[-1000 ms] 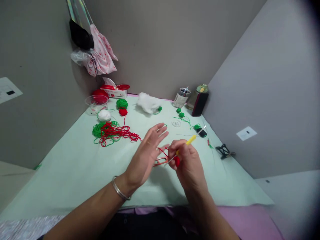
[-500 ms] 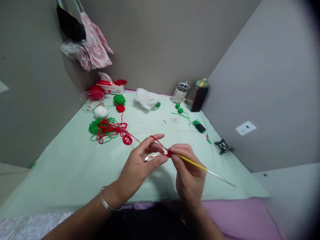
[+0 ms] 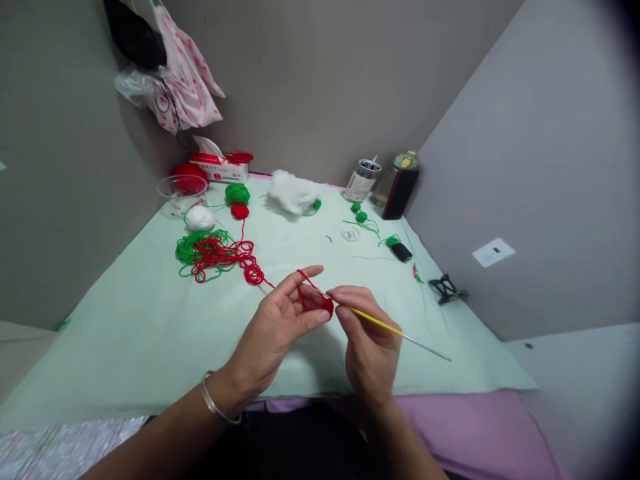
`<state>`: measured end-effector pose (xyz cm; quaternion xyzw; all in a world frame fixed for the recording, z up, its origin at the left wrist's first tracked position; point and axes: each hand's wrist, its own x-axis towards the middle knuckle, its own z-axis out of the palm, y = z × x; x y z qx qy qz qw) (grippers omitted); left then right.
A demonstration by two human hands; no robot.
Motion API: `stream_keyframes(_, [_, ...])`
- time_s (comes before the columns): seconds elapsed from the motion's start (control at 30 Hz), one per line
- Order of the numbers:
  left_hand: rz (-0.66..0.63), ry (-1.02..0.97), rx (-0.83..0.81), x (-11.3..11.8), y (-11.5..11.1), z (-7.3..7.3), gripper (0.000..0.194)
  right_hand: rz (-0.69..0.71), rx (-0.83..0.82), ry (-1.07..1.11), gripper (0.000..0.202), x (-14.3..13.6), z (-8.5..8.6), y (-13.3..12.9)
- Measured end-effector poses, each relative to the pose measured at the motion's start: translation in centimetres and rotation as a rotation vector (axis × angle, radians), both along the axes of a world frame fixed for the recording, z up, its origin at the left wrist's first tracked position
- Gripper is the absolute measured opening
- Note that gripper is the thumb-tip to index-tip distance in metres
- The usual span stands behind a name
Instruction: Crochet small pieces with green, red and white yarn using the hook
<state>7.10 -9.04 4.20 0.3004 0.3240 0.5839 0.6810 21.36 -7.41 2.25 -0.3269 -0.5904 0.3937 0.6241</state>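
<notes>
Between thumb and fingers, my left hand (image 3: 280, 320) pinches a small red crochet piece (image 3: 327, 306). Red yarn passes over its raised index finger and runs back to a loose red yarn tangle (image 3: 225, 257) on the table. My right hand (image 3: 370, 340) grips a crochet hook (image 3: 376, 322) with a yellow handle and a bare metal end pointing to the lower right. The hook's working tip is at the red piece, mostly hidden by my fingers.
Green yarn (image 3: 187, 248) and a white ball (image 3: 199, 218) lie left, near a clear tub (image 3: 182, 200) and tissue box (image 3: 227, 172). White stuffing (image 3: 293, 192) sits at the back. A can (image 3: 361, 183), bottle (image 3: 400, 177) and black clip (image 3: 447, 289) are on the right.
Both hands have shifted slightly left. The red piece now sits in my left thumb and fingers with more of it showing, and the metal object seen by my left fingers is out of sight.
</notes>
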Motion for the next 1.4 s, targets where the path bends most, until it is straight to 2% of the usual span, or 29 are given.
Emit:
stream_keyframes(0.3, [0.046, 0.091, 0.051, -0.3, -0.5, -0.5, 0.060, 0.041, -0.143, 0.093, 0.016, 0.1, -1.0, 0.1])
stream_keyframes(0.47, [-0.025, 0.053, 0.024, -0.3, -0.5, -0.1, 0.058, 0.026, -0.086, 0.043, 0.017, -0.1, -0.7, -0.2])
stream_keyframes(0.57, [-0.020, 0.051, -0.008, -0.3, -0.4, 0.1, 0.052, -0.007, -0.064, 0.045, 0.015, -0.1, -0.8, -0.3])
stream_keyframes(0.73, [-0.017, 0.079, -0.028, -0.3, -0.3, -0.3, 0.048, 0.010, -0.171, 0.149, 0.012, 0.0, -1.0, -0.1])
stream_keyframes(0.9, [0.052, 0.087, -0.005, -0.3, -0.3, -0.6, 0.054, 0.041, -0.234, 0.221, 0.009, -0.1, -0.8, 0.0])
stream_keyframes(1.07, [0.004, 0.078, 0.021, 0.1, -0.4, -0.5, 0.054, 0.067, -0.180, 0.203, 0.013, -0.3, -0.8, -0.1])
stream_keyframes(1.23, [0.013, 0.065, 0.000, 0.3, -0.5, -0.3, 0.052, 0.063, -0.154, 0.173, 0.014, -0.2, -0.8, -0.3])
stream_keyframes(1.3, [0.032, 0.073, 0.002, 0.4, -0.6, -0.3, 0.052, 0.023, -0.076, 0.064, 0.017, -0.1, -0.8, -0.5])
stream_keyframes(1.4, [0.119, 0.111, 0.034, 0.6, -0.8, -0.6, 0.051, -0.133, 0.175, -0.243, 0.029, -0.1, -0.9, -0.9])
